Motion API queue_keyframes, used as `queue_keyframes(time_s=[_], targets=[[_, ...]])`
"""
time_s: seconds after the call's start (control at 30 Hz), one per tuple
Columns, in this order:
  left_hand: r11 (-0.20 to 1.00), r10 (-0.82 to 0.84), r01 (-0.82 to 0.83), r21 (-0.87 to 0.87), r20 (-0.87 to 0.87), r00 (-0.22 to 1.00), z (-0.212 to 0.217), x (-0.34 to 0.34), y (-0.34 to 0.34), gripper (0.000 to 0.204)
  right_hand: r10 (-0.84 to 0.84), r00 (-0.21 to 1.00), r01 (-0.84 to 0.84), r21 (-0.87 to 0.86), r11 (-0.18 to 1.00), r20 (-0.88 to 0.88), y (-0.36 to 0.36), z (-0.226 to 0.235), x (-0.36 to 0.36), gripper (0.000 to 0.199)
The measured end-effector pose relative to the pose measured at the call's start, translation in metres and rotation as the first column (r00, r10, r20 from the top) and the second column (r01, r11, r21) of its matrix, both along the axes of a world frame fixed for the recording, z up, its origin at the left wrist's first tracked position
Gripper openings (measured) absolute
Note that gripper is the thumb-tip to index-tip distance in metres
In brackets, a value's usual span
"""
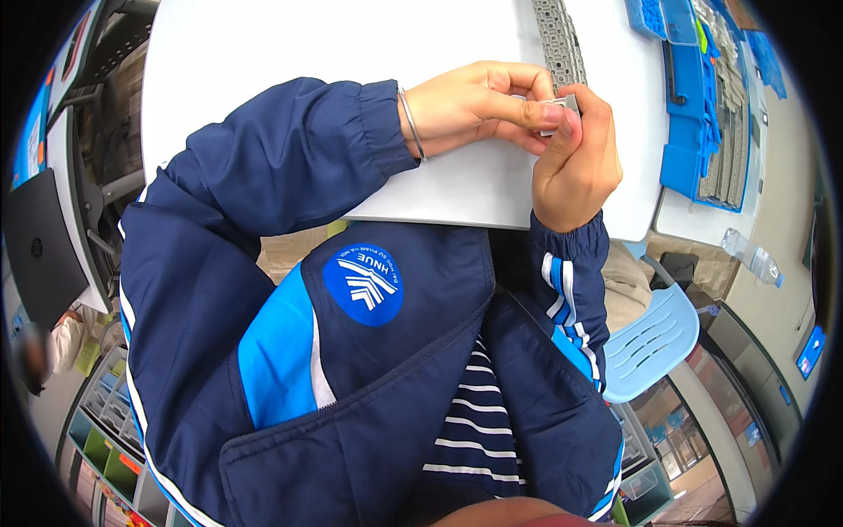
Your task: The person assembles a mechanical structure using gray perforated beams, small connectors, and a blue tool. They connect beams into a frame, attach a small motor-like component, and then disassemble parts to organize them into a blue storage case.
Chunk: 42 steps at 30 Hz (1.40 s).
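Over the white table point(334, 44), my left hand point(483, 104) and my right hand point(581, 171) meet, fingers closed around one small light-grey plastic piece point(571, 104). The left thumb presses on it from the left, and the right thumb and fingers pinch it from the right. Most of the piece is hidden by the fingers, so its exact kind does not show. Just beyond the fingertips, a long grey perforated plastic strip point(559, 39) runs to the top edge; whether it touches the held piece I cannot tell.
At the right, a blue parts box point(680, 162) holds many long grey plastic parts point(727, 145). A clear plastic bottle point(753, 256) lies beyond the table's right side. Nearby stands a light-blue chair point(654, 342). At the far left is a black laptop point(39, 250), with a blurred person near it.
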<state>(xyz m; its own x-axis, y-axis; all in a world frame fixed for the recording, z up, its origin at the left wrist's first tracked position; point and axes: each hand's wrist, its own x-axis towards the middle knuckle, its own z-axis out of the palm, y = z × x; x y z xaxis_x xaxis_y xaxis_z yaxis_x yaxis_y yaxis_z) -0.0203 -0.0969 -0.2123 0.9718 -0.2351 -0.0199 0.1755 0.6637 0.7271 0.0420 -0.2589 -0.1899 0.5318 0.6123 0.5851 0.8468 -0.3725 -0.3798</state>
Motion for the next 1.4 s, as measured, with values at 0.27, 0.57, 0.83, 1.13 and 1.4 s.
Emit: queue_keyframes(time_s=[0.27,0.57,0.83,1.13,1.4], targets=[[1.000,-0.021,0.020,-0.009,-0.025,0.999,-0.005,0.003,0.007,0.019,-0.064,0.997,0.059,0.124,0.990,0.042,0.016,-0.005,-0.001,0.027],[0.992,0.036,-0.029,-0.120,0.062,0.997,-0.013,0.012,0.003,0.020,-0.093,0.996,0.094,0.173,0.980,-0.016,0.025,-0.017,0.005,0.018],[0.991,-0.036,0.036,-0.127,0.001,0.999,-0.015,-0.005,0.001,0.014,-0.030,0.845,0.327,0.470,0.820,-0.534,0.015,0.039,0.023,0.030],[0.994,0.061,-0.052,-0.094,0.094,0.994,-0.010,0.006,0.007,0.018,0.301,0.851,0.029,0.610,0.792,-0.430,-0.012,-0.003,0.063,0.045],[0.924,0.170,-0.198,0.328,0.111,0.979,0.000,-0.001,0.011,0.021,0.466,0.689,0.286,0.800,0.528,-0.555,-0.042,-0.003,0.090,0.051]])
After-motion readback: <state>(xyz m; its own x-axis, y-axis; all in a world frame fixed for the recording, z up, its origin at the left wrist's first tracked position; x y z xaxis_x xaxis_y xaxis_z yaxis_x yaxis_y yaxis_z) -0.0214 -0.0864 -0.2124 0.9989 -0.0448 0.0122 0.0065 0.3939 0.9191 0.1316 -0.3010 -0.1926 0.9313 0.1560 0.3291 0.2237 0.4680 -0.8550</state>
